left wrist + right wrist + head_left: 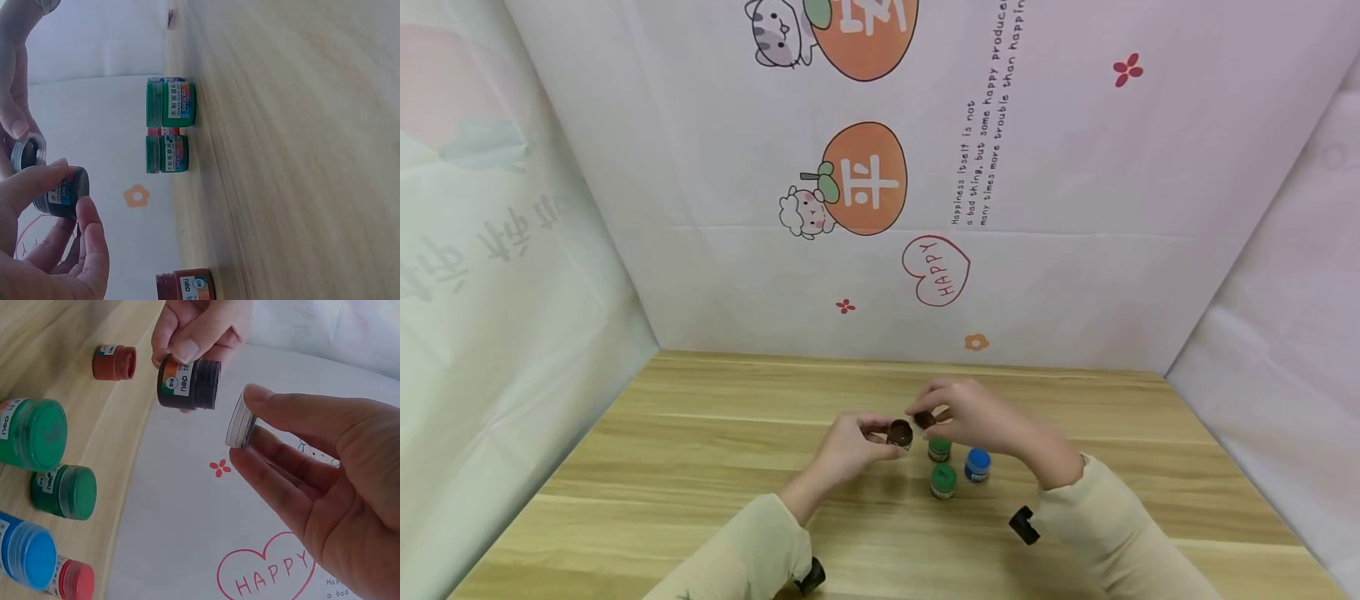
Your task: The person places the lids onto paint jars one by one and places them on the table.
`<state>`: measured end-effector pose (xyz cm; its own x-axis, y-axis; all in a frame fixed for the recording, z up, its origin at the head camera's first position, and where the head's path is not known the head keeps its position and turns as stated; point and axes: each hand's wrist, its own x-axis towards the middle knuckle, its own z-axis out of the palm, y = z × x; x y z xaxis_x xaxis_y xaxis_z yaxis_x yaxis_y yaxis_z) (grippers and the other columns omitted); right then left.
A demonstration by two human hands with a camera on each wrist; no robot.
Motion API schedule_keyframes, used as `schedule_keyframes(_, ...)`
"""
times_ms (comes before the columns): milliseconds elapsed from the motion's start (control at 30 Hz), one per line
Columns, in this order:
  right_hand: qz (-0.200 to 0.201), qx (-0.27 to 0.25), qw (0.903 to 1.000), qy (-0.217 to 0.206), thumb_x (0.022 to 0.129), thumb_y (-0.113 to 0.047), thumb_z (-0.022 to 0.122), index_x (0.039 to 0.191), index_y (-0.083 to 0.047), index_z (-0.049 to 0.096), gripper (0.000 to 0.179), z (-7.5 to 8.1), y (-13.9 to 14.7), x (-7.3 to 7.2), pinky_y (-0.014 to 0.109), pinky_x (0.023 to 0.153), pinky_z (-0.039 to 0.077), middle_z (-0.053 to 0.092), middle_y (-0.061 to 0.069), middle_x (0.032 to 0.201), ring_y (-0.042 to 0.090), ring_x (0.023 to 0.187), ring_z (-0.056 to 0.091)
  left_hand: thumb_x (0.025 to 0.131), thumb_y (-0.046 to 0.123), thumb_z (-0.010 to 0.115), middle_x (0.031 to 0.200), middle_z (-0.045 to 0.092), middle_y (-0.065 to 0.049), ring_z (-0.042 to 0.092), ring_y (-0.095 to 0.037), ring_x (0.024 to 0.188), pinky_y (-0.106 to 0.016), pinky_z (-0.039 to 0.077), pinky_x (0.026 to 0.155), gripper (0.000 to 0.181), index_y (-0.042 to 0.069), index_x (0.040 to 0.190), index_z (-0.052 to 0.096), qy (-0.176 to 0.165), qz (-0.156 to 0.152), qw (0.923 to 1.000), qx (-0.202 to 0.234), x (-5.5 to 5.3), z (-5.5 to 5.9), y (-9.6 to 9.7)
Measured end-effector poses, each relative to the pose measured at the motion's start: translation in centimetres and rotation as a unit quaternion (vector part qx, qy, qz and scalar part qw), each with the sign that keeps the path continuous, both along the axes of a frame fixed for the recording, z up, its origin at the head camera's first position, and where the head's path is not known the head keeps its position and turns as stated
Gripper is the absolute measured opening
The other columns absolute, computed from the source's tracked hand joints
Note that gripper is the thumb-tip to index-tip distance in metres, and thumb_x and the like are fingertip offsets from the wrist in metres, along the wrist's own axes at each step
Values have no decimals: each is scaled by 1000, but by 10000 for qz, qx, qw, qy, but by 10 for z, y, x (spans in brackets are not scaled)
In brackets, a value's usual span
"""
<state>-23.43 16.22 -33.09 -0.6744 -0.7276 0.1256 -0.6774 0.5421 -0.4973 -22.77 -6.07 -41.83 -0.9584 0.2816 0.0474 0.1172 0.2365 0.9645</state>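
Note:
My left hand (850, 446) holds a small dark paint jar (187, 382) above the table, thumb on one side and fingers on the other. The jar's mouth is uncovered, and dark brown paint shows inside it in the head view. Just to its right, my right hand (977, 412) pinches a round lid (240, 422) between thumb and fingers. A small gap separates lid and jar in the right wrist view. Dark brown colour marks the lid's inner side in the head view. Nearest below the right hand stand two green paint jars (943, 481) and a blue paint jar (977, 465).
A reddish-brown paint jar (114, 362) without a lid and a red-lidded jar (76, 581) also stand on the wooden table (700, 467). White printed sheets (1045, 275) rise behind the table and at both sides. Black wrist mounts (1025, 525) hang by the sleeves.

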Motion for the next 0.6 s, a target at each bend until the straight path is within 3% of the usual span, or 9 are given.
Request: schedule_keyframes(600,516,187,9982,226,87,3,79,116,-1,77,29,-12,-14,-7,25,82,57,67,4,108,17,96,67,81,3,85,107,75,-8,72,-17,86,-32,58,79,34,-1,114,76,194,-302,9992,196,3,-1,7)
